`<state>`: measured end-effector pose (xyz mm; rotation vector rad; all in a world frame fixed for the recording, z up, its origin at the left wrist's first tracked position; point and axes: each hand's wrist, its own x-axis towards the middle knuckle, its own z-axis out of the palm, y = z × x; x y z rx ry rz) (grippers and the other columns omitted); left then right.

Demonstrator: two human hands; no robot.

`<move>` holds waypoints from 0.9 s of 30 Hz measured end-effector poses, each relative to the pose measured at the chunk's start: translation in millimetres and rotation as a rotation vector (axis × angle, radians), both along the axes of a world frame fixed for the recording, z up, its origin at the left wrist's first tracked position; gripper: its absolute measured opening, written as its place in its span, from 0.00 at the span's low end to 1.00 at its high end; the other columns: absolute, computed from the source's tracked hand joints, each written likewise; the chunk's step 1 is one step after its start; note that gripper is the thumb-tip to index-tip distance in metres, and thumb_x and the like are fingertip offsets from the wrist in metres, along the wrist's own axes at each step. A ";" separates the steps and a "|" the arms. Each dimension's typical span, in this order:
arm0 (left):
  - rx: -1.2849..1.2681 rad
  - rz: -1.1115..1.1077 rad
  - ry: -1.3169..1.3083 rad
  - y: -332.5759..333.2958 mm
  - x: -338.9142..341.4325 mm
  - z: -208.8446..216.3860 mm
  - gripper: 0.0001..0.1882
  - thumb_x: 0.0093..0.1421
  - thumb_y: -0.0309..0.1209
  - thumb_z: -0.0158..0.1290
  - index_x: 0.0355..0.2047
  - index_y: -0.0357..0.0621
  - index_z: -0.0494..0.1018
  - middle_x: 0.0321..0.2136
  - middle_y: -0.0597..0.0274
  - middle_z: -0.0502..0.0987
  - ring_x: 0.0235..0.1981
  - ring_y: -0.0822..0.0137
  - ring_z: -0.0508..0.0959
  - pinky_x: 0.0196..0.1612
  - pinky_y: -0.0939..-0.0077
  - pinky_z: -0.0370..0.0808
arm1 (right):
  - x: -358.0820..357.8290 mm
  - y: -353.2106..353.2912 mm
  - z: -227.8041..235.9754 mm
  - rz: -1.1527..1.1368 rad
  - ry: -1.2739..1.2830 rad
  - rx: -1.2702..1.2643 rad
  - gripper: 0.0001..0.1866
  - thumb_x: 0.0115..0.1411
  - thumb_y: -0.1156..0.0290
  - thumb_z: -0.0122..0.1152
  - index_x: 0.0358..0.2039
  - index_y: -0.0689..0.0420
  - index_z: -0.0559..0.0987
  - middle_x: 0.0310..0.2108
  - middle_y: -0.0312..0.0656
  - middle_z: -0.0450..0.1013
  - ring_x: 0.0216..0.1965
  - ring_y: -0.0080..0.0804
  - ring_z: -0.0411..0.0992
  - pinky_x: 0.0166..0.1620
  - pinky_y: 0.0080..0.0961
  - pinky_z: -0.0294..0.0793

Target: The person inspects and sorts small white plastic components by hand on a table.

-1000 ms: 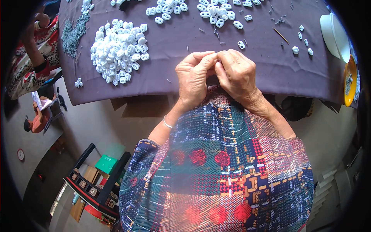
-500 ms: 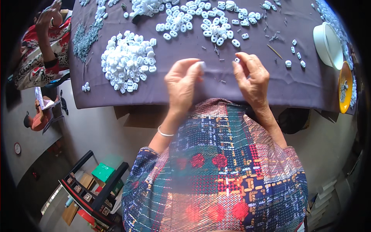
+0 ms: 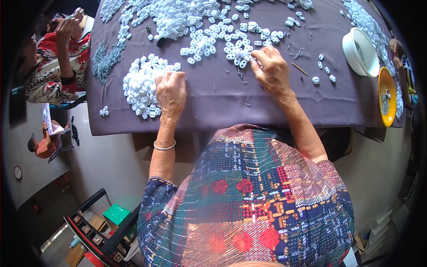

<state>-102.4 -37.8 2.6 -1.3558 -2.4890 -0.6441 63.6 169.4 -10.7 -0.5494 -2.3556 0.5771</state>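
Note:
At the right edge of a pile of small white plastic pieces with two holes (image 3: 138,84), my left hand (image 3: 171,94) is bent down with its fingers together. Its fingertips reach in among the pieces, so whatever they grip is hidden. My right hand (image 3: 273,73) is farther to the right, thumb and forefinger drawn together beside a smaller cluster of the same two-holed pieces (image 3: 239,55). Whether a piece is between those fingertips I cannot make out. Small metal pins (image 3: 242,75) lie scattered on the dark tablecloth (image 3: 209,104) between the hands.
More white pieces (image 3: 178,20) are heaped at the back, with a mound of metal pins (image 3: 104,60) at the left. On the right stand a white tub (image 3: 351,51) and an orange bowl (image 3: 384,111). A thin stick (image 3: 300,69) lies nearby. Another person's arm (image 3: 66,58) shows at far left.
My left hand has moved left to the pile and no longer shows the white piece it held. The right hand went up and left to the small cluster; the small white piece at its fingertips is out of sight.

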 end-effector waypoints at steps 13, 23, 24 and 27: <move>0.229 0.004 -0.147 33.9 62.8 -10.0 0.12 0.42 0.25 0.61 0.30 0.46 0.76 0.32 0.60 0.73 0.38 0.60 0.69 0.42 0.68 0.66 | 23.3 4.3 -2.1 0.148 -0.219 0.184 0.08 0.44 0.72 0.62 0.28 0.52 0.75 0.29 0.35 0.66 0.36 0.33 0.66 0.35 0.31 0.64; 0.270 -0.224 -0.263 47.6 94.9 -17.7 0.13 0.39 0.21 0.59 0.28 0.45 0.75 0.29 0.62 0.73 0.34 0.60 0.71 0.37 0.69 0.69 | 30.4 -2.3 -3.7 0.105 -0.136 0.081 0.13 0.41 0.72 0.64 0.31 0.53 0.76 0.30 0.37 0.68 0.36 0.34 0.66 0.39 0.31 0.65; 0.272 -0.221 -0.265 46.6 95.7 -19.1 0.13 0.39 0.21 0.59 0.28 0.45 0.75 0.29 0.62 0.73 0.34 0.60 0.71 0.37 0.69 0.69 | 27.6 -3.7 -1.3 0.119 -0.163 0.110 0.13 0.41 0.72 0.64 0.31 0.53 0.76 0.30 0.36 0.67 0.36 0.34 0.66 0.38 0.30 0.65; 0.266 -0.210 -0.279 44.4 97.3 -21.3 0.13 0.39 0.21 0.59 0.28 0.46 0.76 0.29 0.61 0.73 0.34 0.60 0.71 0.37 0.69 0.69 | 22.2 -7.2 -1.0 0.132 -0.256 0.210 0.11 0.42 0.71 0.63 0.30 0.52 0.76 0.28 0.35 0.68 0.36 0.33 0.66 0.37 0.31 0.64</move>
